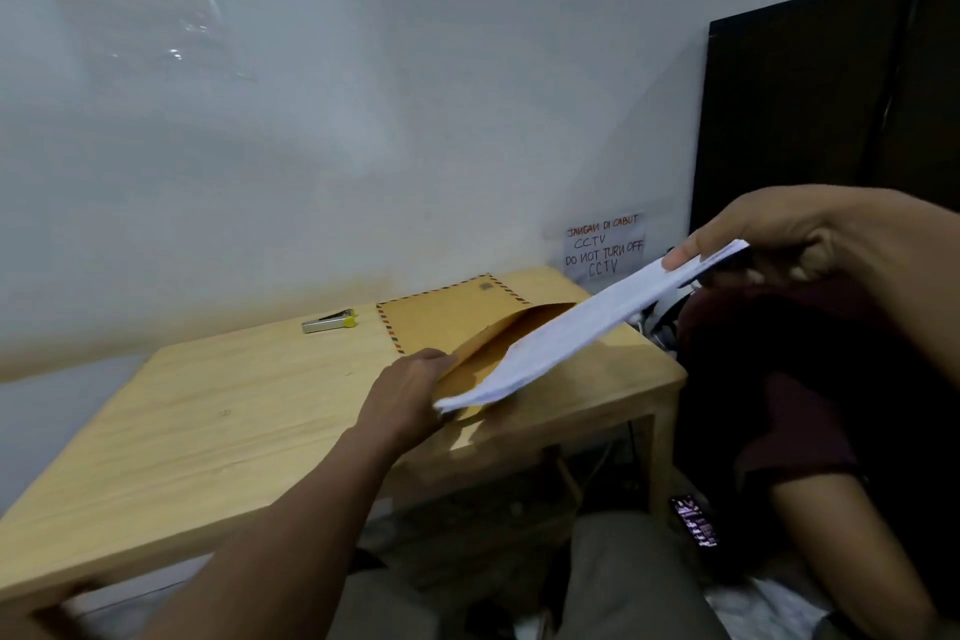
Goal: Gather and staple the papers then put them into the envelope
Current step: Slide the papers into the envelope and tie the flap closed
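The white stack of printed paper sheets [561, 343] is in the air above the pale wooden table [208, 421], slanting from two o'clock down to eight o'clock across the view. Your right hand [810, 239] pinches its high end, thumb on top and fingers curled beneath. Its low end crosses the mouth of the brown paper envelope with the red-and-blue striped border [447, 322]. I cannot tell whether any of it is inside yet. Your left hand [410, 390] grips the lifted upper wall of the envelope and holds the mouth agape. The papers hide its fingertips.

You hold the stack at one end only, so the free end may sag, and its low corner could catch the lip and crumple. The stack also lies skew to the opening. Pushed in at this angle, I expect it to jam against the side seam or tear it.

No staple shows from here. If the sheets are loose, they may fan apart as they go in.

The envelope's mouth sits near the table's edge at five o'clock. A hard push could slide the envelope along the wood, or pull the wall from your left hand so the mouth closes.

The silver stapler with the yellow end [329, 321] lies well apart at ten o'clock from the envelope.
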### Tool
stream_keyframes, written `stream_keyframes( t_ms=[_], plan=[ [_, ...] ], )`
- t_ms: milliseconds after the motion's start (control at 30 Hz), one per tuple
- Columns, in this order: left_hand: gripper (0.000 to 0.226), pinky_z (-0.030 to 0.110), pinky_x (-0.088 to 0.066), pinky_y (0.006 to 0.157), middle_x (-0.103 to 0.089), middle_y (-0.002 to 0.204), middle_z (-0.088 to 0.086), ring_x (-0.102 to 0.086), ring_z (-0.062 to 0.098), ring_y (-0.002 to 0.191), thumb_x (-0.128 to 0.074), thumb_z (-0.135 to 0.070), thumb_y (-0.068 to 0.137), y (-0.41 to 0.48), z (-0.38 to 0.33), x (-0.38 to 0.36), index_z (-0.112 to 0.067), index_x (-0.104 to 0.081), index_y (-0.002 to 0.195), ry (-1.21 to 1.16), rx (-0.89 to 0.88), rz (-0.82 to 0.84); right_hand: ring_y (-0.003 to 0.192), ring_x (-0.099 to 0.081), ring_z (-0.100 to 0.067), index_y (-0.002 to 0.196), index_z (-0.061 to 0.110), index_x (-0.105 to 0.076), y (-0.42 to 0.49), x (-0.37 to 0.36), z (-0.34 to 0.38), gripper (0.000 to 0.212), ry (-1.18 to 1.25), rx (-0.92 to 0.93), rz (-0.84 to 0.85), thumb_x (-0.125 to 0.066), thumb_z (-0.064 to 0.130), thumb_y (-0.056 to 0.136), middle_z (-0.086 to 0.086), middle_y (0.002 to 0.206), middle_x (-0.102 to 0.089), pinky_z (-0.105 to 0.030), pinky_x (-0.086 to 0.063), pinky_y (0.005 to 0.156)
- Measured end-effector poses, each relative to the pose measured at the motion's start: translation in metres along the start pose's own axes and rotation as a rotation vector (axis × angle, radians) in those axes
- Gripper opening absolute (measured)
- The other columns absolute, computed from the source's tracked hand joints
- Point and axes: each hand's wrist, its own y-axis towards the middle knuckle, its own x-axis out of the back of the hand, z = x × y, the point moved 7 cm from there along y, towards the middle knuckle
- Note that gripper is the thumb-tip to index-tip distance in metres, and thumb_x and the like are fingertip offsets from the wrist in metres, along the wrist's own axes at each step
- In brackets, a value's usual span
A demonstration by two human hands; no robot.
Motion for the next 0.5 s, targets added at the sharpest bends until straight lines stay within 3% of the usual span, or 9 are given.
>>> stream_keyframes(
  t_ms=[100,233,333,500],
  plan=[
    [0.054,0.027,-0.056,0.083,-0.066,0.131,-0.001,-0.063,0.021,0.107,-0.074,-0.031,0.086,0.0,-0.002,-0.001,-0.025,-0.06,0.138,-0.004,-0.017,-0.008,0.047,-0.068,-0.017,0.104,-0.014,-0.065,0.009,-0.004,-0.001,0.018,0.076,0.015,-0.059,-0.063,-0.004,0.089,-0.02,0.071,-0.072,-0.021,-0.055,0.04],
    [0.057,0.03,-0.057,0.085,-0.064,0.135,0.0,-0.062,0.023,0.112,-0.074,-0.03,0.086,0.002,-0.004,0.004,-0.02,-0.059,0.14,-0.021,-0.004,-0.019,0.06,-0.069,-0.023,0.102,-0.012,-0.062,0.013,-0.025,0.0,0.012,0.072,0.028,-0.079,-0.058,-0.007,0.092,-0.023,0.086,-0.066,-0.024,-0.055,0.039],
    [0.056,0.031,-0.057,0.082,-0.065,0.133,0.001,-0.062,0.023,0.108,-0.073,-0.032,0.086,0.004,-0.006,0.006,-0.019,-0.06,0.139,-0.007,-0.015,-0.019,0.072,-0.069,-0.031,0.107,-0.014,-0.059,0.015,-0.036,0.0,0.016,0.082,0.048,-0.099,-0.052,-0.011,0.093,-0.028,0.096,-0.066,-0.034,-0.061,0.052],
    [0.053,0.031,-0.057,0.08,-0.065,0.132,0.0,-0.062,0.022,0.105,-0.072,-0.03,0.085,0.008,-0.015,0.006,-0.018,-0.062,0.136,-0.018,-0.017,-0.033,0.068,-0.069,-0.034,0.108,-0.012,-0.056,0.015,-0.057,0.002,0.016,0.081,0.111,-0.143,-0.05,-0.011,0.093,-0.028,0.093,-0.064,-0.042,-0.062,0.061]
  ],
)
